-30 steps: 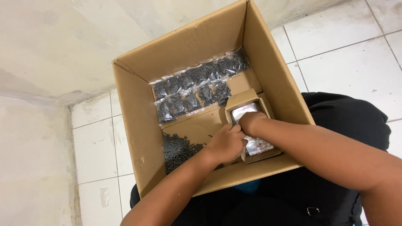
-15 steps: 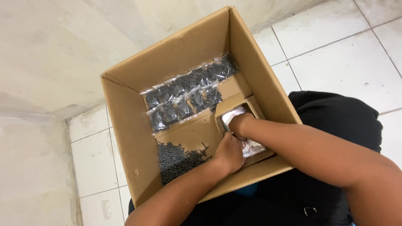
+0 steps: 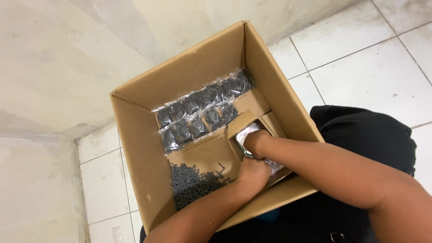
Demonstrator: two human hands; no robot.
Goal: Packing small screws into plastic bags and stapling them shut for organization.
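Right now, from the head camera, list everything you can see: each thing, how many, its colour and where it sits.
cardboard box: one, brown, open-topped, on the floor in front of the person.
bagged screws: clear packets of dark screws in two rows, exact count unclear, on the far side of the box's bottom.
loose screws: one heap, dark grey, near-left corner of the box.
cardboard sheet: one, brown, lying flat between the packets and the heap.
small inner box: one, brown, near-right part of the box, with clear plastic inside.
floor tiles: white, around the box.
wall: pale, behind the box.
black trousers: the person's, at right.
left hand: one, at the inner box's near edge, grip hidden.
right hand: one, reaching into the inner box, grip hidden.
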